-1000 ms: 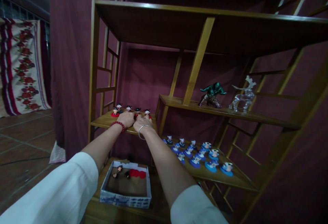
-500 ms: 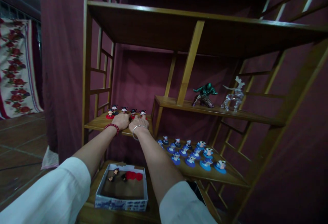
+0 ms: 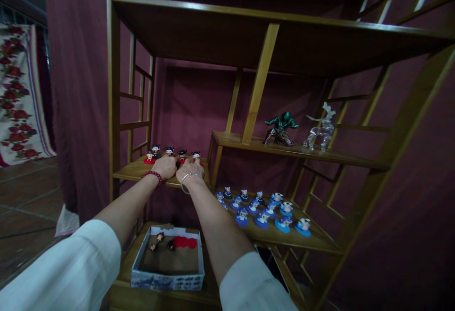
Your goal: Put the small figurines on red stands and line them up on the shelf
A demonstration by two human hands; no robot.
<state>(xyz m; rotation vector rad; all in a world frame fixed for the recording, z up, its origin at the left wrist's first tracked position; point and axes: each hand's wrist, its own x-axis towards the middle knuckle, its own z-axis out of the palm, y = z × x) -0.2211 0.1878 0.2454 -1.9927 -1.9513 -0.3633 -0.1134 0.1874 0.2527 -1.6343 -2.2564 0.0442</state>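
Both my hands reach onto the small upper-left shelf (image 3: pixel 130 172), backs up and side by side. My left hand (image 3: pixel 165 166), with a red bead bracelet, is curled at the shelf's front; its fingertips and whatever they hold are hidden. My right hand (image 3: pixel 191 169), wearing a silver bangle, has its fingers closed at the base of a black-haired figurine (image 3: pixel 196 155). Another dark-haired figurine (image 3: pixel 182 154) stands just behind the gap between the hands. To the left are a figurine on a red base (image 3: pixel 150 155) and two more figurines behind it.
Below is an open cardboard box (image 3: pixel 167 280) with small figurines and red discs (image 3: pixel 185 242). Blue-based figurines (image 3: pixel 262 219) fill the lower-right shelf. A green figure (image 3: pixel 282 128) and a clear deer ornament (image 3: pixel 322 128) stand above. A dark flat object (image 3: pixel 272 264) lies beneath my right arm.
The view has shifted slightly, so everything sits a little further left. Both hands keep nearly the same place on the shelf, and the figurines stand as before.
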